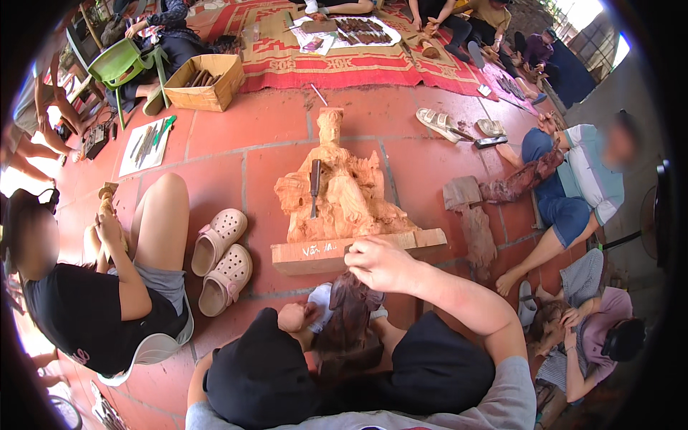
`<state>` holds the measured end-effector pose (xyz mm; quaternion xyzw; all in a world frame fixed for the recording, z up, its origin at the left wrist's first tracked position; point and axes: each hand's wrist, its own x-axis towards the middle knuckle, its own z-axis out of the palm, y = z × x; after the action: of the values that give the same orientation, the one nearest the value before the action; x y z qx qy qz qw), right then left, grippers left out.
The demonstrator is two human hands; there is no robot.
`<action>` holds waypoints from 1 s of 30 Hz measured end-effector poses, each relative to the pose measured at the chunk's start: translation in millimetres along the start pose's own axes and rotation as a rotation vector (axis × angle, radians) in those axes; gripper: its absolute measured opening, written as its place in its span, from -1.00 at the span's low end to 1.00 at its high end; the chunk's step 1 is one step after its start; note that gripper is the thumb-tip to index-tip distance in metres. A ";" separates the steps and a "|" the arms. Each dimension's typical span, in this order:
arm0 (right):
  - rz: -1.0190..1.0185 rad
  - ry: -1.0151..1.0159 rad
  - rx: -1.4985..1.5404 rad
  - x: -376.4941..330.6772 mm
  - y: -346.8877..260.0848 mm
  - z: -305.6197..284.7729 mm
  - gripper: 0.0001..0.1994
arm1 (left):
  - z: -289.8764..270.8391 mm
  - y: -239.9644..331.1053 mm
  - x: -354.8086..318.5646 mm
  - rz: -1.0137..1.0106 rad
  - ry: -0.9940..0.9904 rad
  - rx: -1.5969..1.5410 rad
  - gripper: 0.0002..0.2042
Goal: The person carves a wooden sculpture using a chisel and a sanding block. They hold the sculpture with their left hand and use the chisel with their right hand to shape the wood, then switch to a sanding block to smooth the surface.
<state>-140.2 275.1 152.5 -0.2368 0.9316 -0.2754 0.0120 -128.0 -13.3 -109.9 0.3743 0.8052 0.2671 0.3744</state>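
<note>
Got dark brown wood carving point(351, 322) between the knees, at about 7 o'clock from right hand point(382, 265) and 3 o'clock from left hand point(292, 317). Holding right hand in a closed fist just above carving's top end; can't tell if pinching a tool inside, nor if touching the wood. Holding left hand near carving's left side, partly hidden; can't tell if spread or pinching. Got pale wood statue point(337, 172) at 11 o'clock from right hand, upright on thick wood base point(287, 259), just past the knuckles. Got chisel point(314, 190) at 11 too, handle up, against statue's front. See pink clogs point(225, 276) at 10 o'clock from left hand, on red tile floor point(265, 165). Farther off at 11 from left hand: see white sheet point(129, 169) with tools, then wooden box point(193, 99) of dark sticks. At 2 o'clock from right hand: see dark red carving point(519, 179) beside another person.
</note>
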 end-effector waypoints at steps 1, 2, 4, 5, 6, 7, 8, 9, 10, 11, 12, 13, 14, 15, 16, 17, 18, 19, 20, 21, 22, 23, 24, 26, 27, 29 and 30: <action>0.000 -0.003 0.017 1.4 2.6 0.3 -0.91 | -0.6 0.0 0.6 0.052 0.016 0.017 -0.60; 0.001 -0.007 0.033 1.2 3.0 0.1 -0.89 | -0.7 -0.2 -0.8 0.191 0.065 0.093 -0.60; 0.045 0.013 0.046 -1.4 -1.4 -3.2 -0.93 | -29.7 32.1 -8.1 0.469 0.160 0.241 -0.61; 0.068 0.032 0.070 -1.3 -3.3 -4.4 -0.93 | -24.1 22.7 -3.3 0.451 0.038 0.259 -0.61; 0.100 0.043 0.098 -3.6 -5.0 -3.2 -0.94 | -20.0 20.7 -3.2 0.452 0.042 0.294 -0.58; 0.017 0.114 -0.005 -3.9 -7.3 0.5 -0.93 | -17.5 17.4 -2.4 0.453 0.046 0.328 -0.54; 0.022 0.088 -0.001 -0.2 -5.6 0.4 -0.94 | -15.5 13.3 -1.3 0.451 0.051 0.361 -0.50; 0.024 0.054 0.013 6.5 -2.3 -0.8 -0.94 | -5.3 5.8 -4.8 0.481 0.193 0.367 -0.50; 0.048 0.014 0.031 8.0 -0.6 -0.1 -0.94 | 1.8 0.2 -2.7 0.508 0.252 0.336 -0.54; 0.057 -0.001 0.021 10.6 2.9 2.4 -0.94 | 4.6 -3.3 -2.1 0.476 0.217 0.361 -0.54; 0.071 -0.025 0.010 9.6 4.6 4.0 -0.94 | 7.2 -2.5 -2.2 0.489 0.271 0.349 -0.55; 0.071 -0.024 0.025 8.0 2.9 3.7 -0.93 | 5.6 -6.0 -2.3 0.449 0.202 0.323 -0.54; 0.063 -0.023 0.036 4.4 0.3 2.1 -0.93 | 8.6 -10.1 -0.5 0.436 0.189 0.293 -0.53; 0.091 -0.006 0.057 -2.6 2.3 0.2 -0.91 | -10.8 8.0 3.5 0.396 0.108 0.304 -0.52; 0.121 0.011 0.075 -11.9 0.7 -1.3 -0.89 | -6.6 11.5 4.0 0.431 0.089 0.294 -0.52; 0.201 0.039 0.199 -16.1 -9.0 -8.0 -0.88 | -10.4 18.1 4.5 0.465 0.101 0.262 -0.54; 0.143 0.059 0.167 -13.7 -12.5 -8.8 -0.88 | -14.8 20.4 1.3 0.488 0.116 0.237 -0.55; 0.083 0.081 0.138 -9.0 -11.0 -7.0 -0.89 | -15.4 18.0 -1.1 0.461 0.112 0.233 -0.55; 0.025 0.105 0.109 -5.7 -7.1 -4.6 -0.89 | -15.7 16.8 -3.1 0.439 0.106 0.230 -0.55; 0.003 0.087 0.150 -1.9 1.9 -2.1 -0.90 | -15.8 17.0 -4.0 0.419 0.100 0.228 -0.55; 0.032 0.059 0.157 -0.6 3.9 -4.8 -0.88 | -15.6 18.3 -4.4 0.408 0.096 0.225 -0.55; 0.018 0.059 0.157 -2.8 5.6 -4.7 -0.87 | -15.4 20.2 -4.9 0.400 0.091 0.223 -0.55; 0.001 0.060 0.159 -5.1 7.5 -3.5 -0.86 | -15.3 19.7 -5.2 0.388 0.086 0.224 -0.54; 0.082 0.049 0.219 -11.6 8.0 -3.5 -0.86 | -15.8 18.5 -5.8 0.399 0.098 0.218 -0.53; 0.125 0.042 0.247 -14.6 8.0 -3.1 -0.85 | -14.6 17.3 -5.0 0.403 0.100 0.212 -0.53; 0.178 0.010 0.266 -13.6 4.3 -6.6 -0.86 | -12.9 14.7 -2.6 0.407 0.103 0.215 -0.52; 0.205 -0.004 0.274 -14.2 2.7 -8.0 -0.87 | -14.0 14.9 -1.5 0.380 0.075 0.211 -0.51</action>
<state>-130.0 287.5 156.4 -0.1373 0.9047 -0.3966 0.0738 -132.5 -8.1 -90.7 0.5462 0.7571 0.2605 0.2459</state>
